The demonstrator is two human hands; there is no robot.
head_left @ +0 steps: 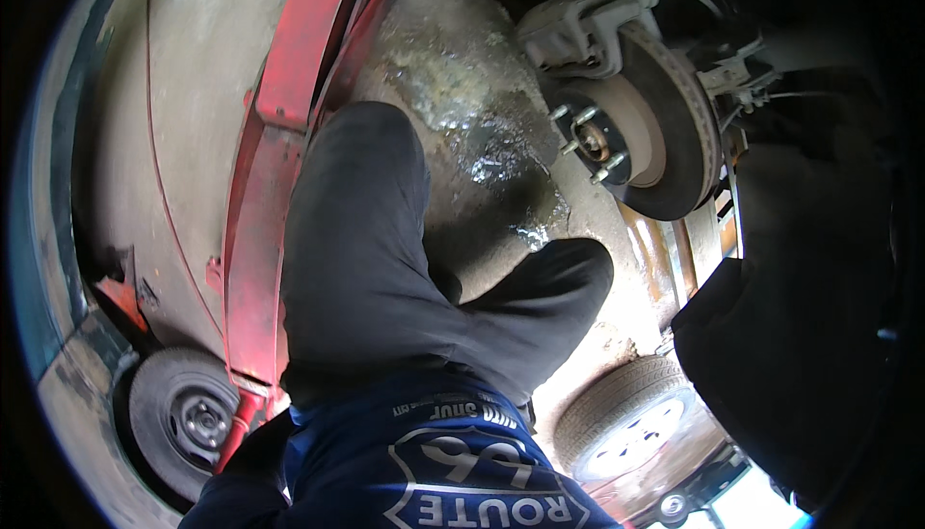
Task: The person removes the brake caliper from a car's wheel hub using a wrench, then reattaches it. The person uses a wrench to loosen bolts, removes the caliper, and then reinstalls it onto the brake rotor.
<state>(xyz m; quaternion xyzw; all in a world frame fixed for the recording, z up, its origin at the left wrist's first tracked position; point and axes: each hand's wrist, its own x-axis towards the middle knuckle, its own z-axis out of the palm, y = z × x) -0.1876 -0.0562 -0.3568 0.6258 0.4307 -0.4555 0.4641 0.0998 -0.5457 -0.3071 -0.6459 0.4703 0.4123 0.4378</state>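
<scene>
Neither of my hands shows; a dark blue sleeve (pixel 246 476) of my left arm runs out at the lower left, beside a red bar. At the upper right hangs a bare wheel hub (pixel 590 144) with several studs sticking out. Around it is a brake disc (pixel 682 158), with a grey brake caliper (pixel 568 38) over its far left edge. My bent legs in dark trousers (pixel 361 230) fill the middle, apart from the hub. What my hands hold or touch is hidden.
A red steel lift beam (pixel 265 211) runs along my left leg. An alloy wheel with tyre (pixel 626 418) stands at the lower right, a black steel wheel (pixel 193 423) at the lower left. Wet patches (pixel 491 158) shine on the concrete floor. A large black shape (pixel 771 356) blocks the right side.
</scene>
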